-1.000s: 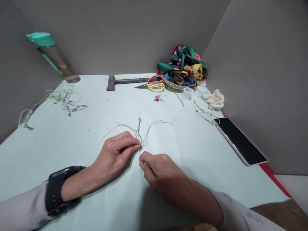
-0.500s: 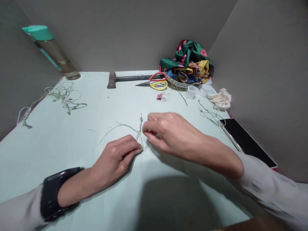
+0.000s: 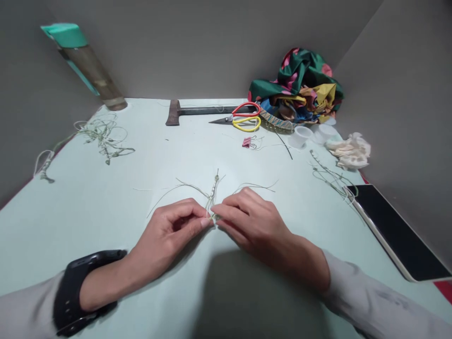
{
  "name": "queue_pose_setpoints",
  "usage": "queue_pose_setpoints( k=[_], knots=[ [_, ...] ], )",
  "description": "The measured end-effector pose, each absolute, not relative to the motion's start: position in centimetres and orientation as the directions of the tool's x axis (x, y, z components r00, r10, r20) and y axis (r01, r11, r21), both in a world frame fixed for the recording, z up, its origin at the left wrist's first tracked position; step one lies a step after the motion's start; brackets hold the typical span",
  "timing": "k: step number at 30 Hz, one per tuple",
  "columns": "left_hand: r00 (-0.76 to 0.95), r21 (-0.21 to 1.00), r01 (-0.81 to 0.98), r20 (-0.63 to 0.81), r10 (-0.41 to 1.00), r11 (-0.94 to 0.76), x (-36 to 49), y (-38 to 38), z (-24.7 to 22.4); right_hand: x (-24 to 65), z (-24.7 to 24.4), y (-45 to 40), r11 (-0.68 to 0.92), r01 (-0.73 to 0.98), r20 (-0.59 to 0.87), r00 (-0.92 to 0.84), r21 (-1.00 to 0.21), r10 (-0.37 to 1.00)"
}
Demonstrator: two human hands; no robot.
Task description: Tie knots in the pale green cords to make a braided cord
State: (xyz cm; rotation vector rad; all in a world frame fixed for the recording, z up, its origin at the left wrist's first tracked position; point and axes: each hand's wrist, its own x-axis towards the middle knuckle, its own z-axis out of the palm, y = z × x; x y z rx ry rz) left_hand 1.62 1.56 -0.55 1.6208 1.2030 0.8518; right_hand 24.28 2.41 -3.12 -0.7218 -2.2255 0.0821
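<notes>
A short knotted cord (image 3: 213, 188) in pale green and white lies at the middle of the table, its loose strands fanning out to both sides. My left hand (image 3: 180, 223) pinches the lower strands between thumb and index finger. Close against it on the right, my right hand (image 3: 249, 219) has its fingers closed on the same cord's strands. The fingertips nearly meet, and they hide the spot where the strands cross. A black watch is on my left wrist.
Behind lie a hammer-like tool (image 3: 173, 113), scissors (image 3: 247, 117) and a pink binder clip (image 3: 248, 142). A bottle (image 3: 95, 70) stands back left beside tangled cords (image 3: 106, 136). Rightward are bundled cloth (image 3: 307, 75), small cups (image 3: 300, 136), crumpled tissue (image 3: 351, 150) and a phone-like slab (image 3: 399, 230).
My right hand has come down beside the left fingertips and closed on the strands. Strands now show to its right. The whole view has shifted slightly.
</notes>
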Motion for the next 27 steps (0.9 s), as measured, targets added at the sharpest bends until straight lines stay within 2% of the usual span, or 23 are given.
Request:
queue_pose_setpoints(
  k=[9,14,17,27],
  knots=[
    [0.287,0.937,0.334,0.002,0.958,-0.102,1.5,1.4,-0.7,23.7,-4.0,3.3,0.840,0.455,0.663,-0.536,-0.294,0.523],
    [0.297,0.924,0.366,-0.006,0.955,-0.108,1.6,1.4,-0.7,23.9,-3.9,3.6,0.896,0.351,0.644,-0.625,-0.271,0.440],
    [0.296,0.905,0.403,0.010,0.955,-0.134,1.6,1.4,-0.6,23.9,-4.0,4.0,0.898,0.339,0.621,-0.650,-0.280,0.438],
    [0.287,0.849,0.472,0.109,0.952,-0.240,1.9,1.2,-0.6,24.2,-3.7,4.4,0.836,0.342,0.510,-0.673,-0.429,0.536]
  ],
)
